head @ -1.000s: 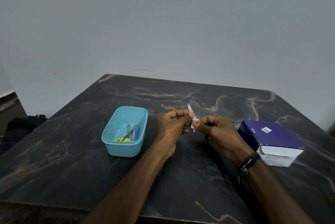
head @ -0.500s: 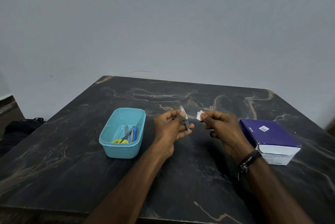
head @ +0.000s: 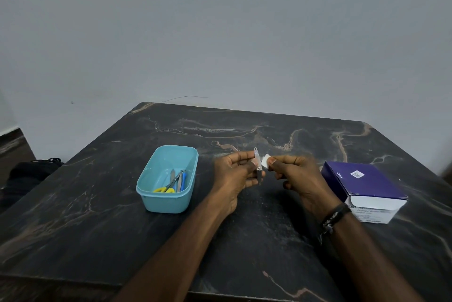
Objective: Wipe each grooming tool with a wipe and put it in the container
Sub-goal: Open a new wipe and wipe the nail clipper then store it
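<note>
1. The purple and white box (head: 364,186) is sitting on the dark marbled surface (head: 97,216), to the right of the teal container (head: 168,180). Its white front face is carrying the letters "BD", and the smaller print under them is too blurred to read. A small white sticker with a square code is lying on its purple top.
2. The left hand (head: 236,174) is gripping a small metal nail clipper (head: 258,166) between thumb and fingers, just right of the container and raised above the surface.
3. The clipper is standing nearly upright, its long axis running top to bottom; one end is pointing up and away from the person, the other down past the fingers.
4. The right hand (head: 297,177) is pinching a small white wipe (head: 265,160) between thumb and forefinger, further right of the container. The wipe is sitting just beside the clipper's upper part; whether they are touching cannot be told.
5. Inside the container, yellow-handled scissors (head: 168,185), a blue-handled tool (head: 184,179) and some thin metal tools are lying lengthwise, tips pointing toward its far wall.
6. A dark beaded bracelet (head: 333,217) is circling the right wrist.
</note>
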`<state>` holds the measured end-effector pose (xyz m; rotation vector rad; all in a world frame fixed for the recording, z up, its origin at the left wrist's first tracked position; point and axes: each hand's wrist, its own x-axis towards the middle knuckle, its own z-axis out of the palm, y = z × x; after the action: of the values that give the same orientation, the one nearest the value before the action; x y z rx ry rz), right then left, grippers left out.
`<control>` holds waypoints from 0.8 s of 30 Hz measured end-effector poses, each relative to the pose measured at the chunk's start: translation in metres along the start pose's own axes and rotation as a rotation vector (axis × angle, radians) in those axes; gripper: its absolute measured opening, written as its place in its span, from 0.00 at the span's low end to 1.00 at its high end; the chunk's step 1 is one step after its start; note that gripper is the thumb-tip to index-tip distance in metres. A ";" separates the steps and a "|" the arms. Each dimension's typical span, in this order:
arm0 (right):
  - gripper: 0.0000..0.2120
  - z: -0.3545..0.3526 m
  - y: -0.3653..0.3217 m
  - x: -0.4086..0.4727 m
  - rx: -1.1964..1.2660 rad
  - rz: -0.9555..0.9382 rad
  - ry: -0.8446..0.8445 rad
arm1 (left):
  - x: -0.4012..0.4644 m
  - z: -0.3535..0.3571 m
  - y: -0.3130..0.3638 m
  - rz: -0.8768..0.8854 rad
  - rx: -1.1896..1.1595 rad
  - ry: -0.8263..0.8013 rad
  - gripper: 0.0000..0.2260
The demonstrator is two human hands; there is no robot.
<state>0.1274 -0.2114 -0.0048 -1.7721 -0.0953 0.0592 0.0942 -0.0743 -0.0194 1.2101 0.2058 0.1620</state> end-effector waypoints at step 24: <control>0.09 0.002 0.000 0.000 0.059 -0.102 0.050 | -0.003 0.005 -0.013 0.335 0.383 -0.205 0.21</control>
<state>0.1276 -0.2098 -0.0050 -1.7060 -0.1458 -0.0550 0.0923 -0.0842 -0.0297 1.6288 -0.1558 0.2972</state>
